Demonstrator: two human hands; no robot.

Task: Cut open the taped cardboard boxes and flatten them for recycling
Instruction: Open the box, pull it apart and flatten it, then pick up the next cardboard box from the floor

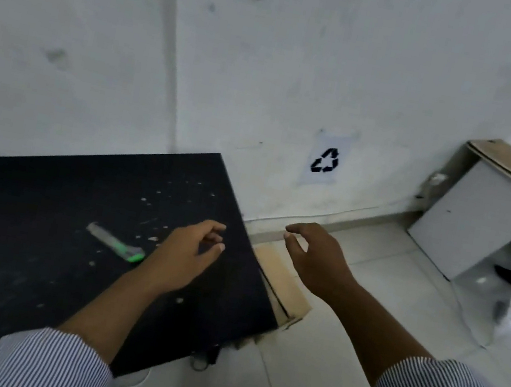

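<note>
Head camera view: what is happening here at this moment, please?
A person stands at a black table. The left hand and the right hand are loosely curled and hold nothing. The left hand hovers over the table's edge. The right hand is out over flattened cardboard lying on the floor beside the table, below a recycling sign on the wall. The cutter lies on the table, untouched. On a white desk at the far right sit cardboard pieces.

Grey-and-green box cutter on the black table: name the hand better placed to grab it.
Left, probably: the left hand hangs over the black table beside the grey-and-green box cutter; the right hand is off it, above brown cardboard.
</note>
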